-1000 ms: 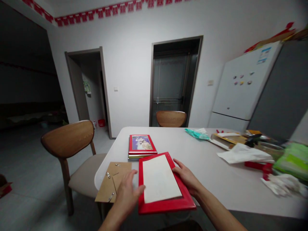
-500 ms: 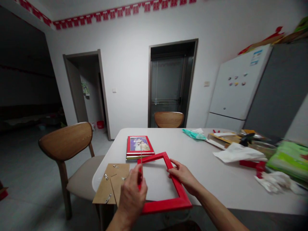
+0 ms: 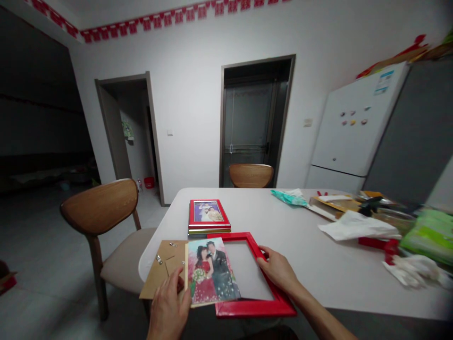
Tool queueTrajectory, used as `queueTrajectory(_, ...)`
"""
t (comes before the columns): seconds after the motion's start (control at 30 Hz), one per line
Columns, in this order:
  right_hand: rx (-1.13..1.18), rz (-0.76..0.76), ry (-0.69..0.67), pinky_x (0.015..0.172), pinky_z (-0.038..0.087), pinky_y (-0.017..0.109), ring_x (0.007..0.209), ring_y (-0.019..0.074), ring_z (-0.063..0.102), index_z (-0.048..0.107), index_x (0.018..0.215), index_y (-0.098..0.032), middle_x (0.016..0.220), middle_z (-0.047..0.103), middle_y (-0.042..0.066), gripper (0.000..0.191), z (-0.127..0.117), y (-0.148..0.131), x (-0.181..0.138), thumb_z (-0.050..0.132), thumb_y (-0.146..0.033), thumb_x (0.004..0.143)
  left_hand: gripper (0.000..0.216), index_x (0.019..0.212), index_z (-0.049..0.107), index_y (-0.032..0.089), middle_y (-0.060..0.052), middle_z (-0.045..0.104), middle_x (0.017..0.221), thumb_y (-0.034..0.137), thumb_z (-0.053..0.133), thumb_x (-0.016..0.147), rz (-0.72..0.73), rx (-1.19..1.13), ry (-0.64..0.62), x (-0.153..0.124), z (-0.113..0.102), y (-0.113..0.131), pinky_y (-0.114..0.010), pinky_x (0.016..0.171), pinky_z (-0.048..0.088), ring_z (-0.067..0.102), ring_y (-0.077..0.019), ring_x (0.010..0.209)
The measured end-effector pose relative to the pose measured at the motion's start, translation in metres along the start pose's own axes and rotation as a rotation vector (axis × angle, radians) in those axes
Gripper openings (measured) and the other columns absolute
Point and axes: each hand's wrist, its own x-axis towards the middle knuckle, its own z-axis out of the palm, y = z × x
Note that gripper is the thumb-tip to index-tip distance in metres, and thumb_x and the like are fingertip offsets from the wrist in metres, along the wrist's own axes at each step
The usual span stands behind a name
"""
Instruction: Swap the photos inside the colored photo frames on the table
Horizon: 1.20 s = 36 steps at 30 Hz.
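Note:
My left hand (image 3: 170,300) pinches the left edge of a photo (image 3: 212,271) of a couple in red and dark clothes. A tan edge shows along the photo's left and bottom sides. The photo lies over the left part of a red picture frame (image 3: 256,309), whose opening shows the white tabletop. My right hand (image 3: 278,269) grips the frame's right side, thumb on top. Beside my left hand is a brown backing board (image 3: 155,276) with metal clips, partly covered by the hand and photo. Just beyond lies a stack of framed pictures (image 3: 208,215), the top one red-rimmed.
The white table (image 3: 300,250) carries clutter at right: a teal packet (image 3: 289,197), white paper (image 3: 357,226), white gloves (image 3: 412,270) and a green package (image 3: 430,236). Wooden chairs stand at left (image 3: 101,205) and at the far side (image 3: 251,175).
My left hand has moved down and left and turned the photo from edge-on to face up over the frame. The frame, in my right hand, has shifted slightly right.

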Motion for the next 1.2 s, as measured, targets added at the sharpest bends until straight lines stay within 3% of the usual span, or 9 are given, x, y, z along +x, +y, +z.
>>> queueTrajectory(0.27, -0.058, -0.048, 0.013, 0.080, 0.038, 0.025, 0.088, 0.0183, 0.056, 0.055, 0.103, -0.011, 0.100, 0.061, 0.010, 0.039, 0.005, 0.003, -0.001, 0.039, -0.027, 0.072, 0.051, 0.119, 0.041, 0.018, -0.008, 0.045, 0.124, 0.020, 0.046, 0.068, 0.317, 0.091, -0.122, -0.005, 0.017, 0.019, -0.041, 0.097, 0.030, 0.037, -0.0234, 0.115)
queueTrajectory(0.47, -0.048, -0.079, 0.029, 0.081, 0.038, 0.026, 0.090, 0.0179, 0.055, 0.057, 0.100, -0.012, 0.096, 0.061, 0.010, 0.037, 0.007, 0.005, -0.003, 0.038, -0.027, 0.072, 0.056, 0.118, 0.044, 0.014, -0.010, 0.038, 0.128, 0.006, 0.041, 0.062, 0.309, 0.242, -0.296, 0.004, 0.039, 0.033, -0.041, 0.098, 0.030, 0.034, -0.0238, 0.118)
queueTrajectory(0.53, -0.016, -0.092, 0.036, 0.082, 0.038, 0.026, 0.090, 0.0177, 0.055, 0.058, 0.100, -0.012, 0.096, 0.061, 0.009, 0.037, 0.006, 0.004, -0.004, 0.039, -0.025, 0.071, 0.052, 0.115, 0.047, 0.016, -0.010, 0.043, 0.125, 0.004, 0.036, 0.065, 0.317, 0.240, -0.262, 0.009, 0.041, 0.029, -0.040, 0.096, 0.033, 0.038, -0.0223, 0.116)
queueTrajectory(0.67, 0.122, -0.162, 0.157, 0.086, 0.036, 0.030, 0.093, 0.0196, 0.052, 0.060, 0.094, -0.013, 0.098, 0.060, 0.010, 0.033, -0.005, -0.014, -0.010, 0.044, -0.024, 0.068, 0.049, 0.112, 0.050, 0.019, -0.006, 0.051, 0.118, 0.005, 0.031, 0.069, 0.374, 0.022, 0.007, 0.022, 0.024, 0.024, -0.035, 0.092, 0.038, 0.046, -0.0178, 0.110)
queueTrajectory(0.73, 0.280, -0.196, 0.152, 0.081, 0.039, 0.031, 0.086, 0.0192, 0.054, 0.061, 0.092, -0.014, 0.094, 0.061, 0.010, 0.031, -0.010, -0.030, -0.015, 0.045, -0.026, 0.068, 0.043, 0.110, 0.051, 0.020, -0.005, 0.057, 0.112, 0.010, 0.034, 0.072, 0.289, -0.149, 0.131, 0.028, 0.009, 0.028, -0.033, 0.090, 0.040, 0.051, -0.0176, 0.104)
queueTrajectory(0.8, 0.489, -0.183, 0.001, 0.069, 0.044, 0.029, 0.074, 0.0168, 0.056, 0.061, 0.090, -0.015, 0.085, 0.063, 0.008, 0.029, -0.009, -0.047, -0.022, 0.046, -0.029, 0.069, 0.035, 0.107, 0.054, 0.019, -0.005, 0.062, 0.102, 0.019, 0.038, 0.076, 0.121, -0.338, 0.203, 0.033, -0.004, 0.037, -0.034, 0.085, 0.043, 0.056, -0.0197, 0.096)
queueTrajectory(0.97, 1.056, 0.168, -0.429, 0.046, 0.042, 0.023, 0.056, 0.0123, 0.057, 0.058, 0.084, -0.013, 0.075, 0.062, 0.006, 0.030, 0.018, -0.079, -0.036, 0.051, -0.037, 0.068, 0.040, 0.103, 0.053, 0.014, -0.007, 0.066, 0.088, 0.037, 0.050, 0.072, -0.216, -1.062, 0.186, 0.032, 0.000, 0.066, -0.032, 0.076, 0.046, 0.060, -0.0213, 0.085)
queueTrajectory(1.1, 1.553, 0.268, -0.310, 0.062, 0.047, 0.026, 0.069, 0.0134, 0.060, 0.054, 0.083, -0.016, 0.078, 0.064, 0.004, 0.024, 0.025, -0.087, -0.035, 0.055, -0.034, 0.067, 0.047, 0.102, 0.053, 0.012, -0.008, 0.067, 0.084, 0.043, 0.057, 0.066, -0.307, -1.349, 0.057, 0.023, 0.024, 0.082, -0.032, 0.074, 0.046, 0.061, -0.0217, 0.082)
queueTrajectory(1.2, 1.624, 0.286, -0.087, 0.063, 0.048, 0.026, 0.073, 0.0151, 0.060, 0.051, 0.085, -0.019, 0.077, 0.065, 0.002, 0.022, 0.013, -0.078, -0.025, 0.056, -0.024, 0.064, 0.044, 0.093, 0.057, 0.011, -0.010, 0.066, 0.088, 0.043, 0.060, 0.064, -0.277, -1.322, -0.056, 0.017, 0.035, 0.084, -0.032, 0.078, 0.044, 0.059, -0.0233, 0.086)
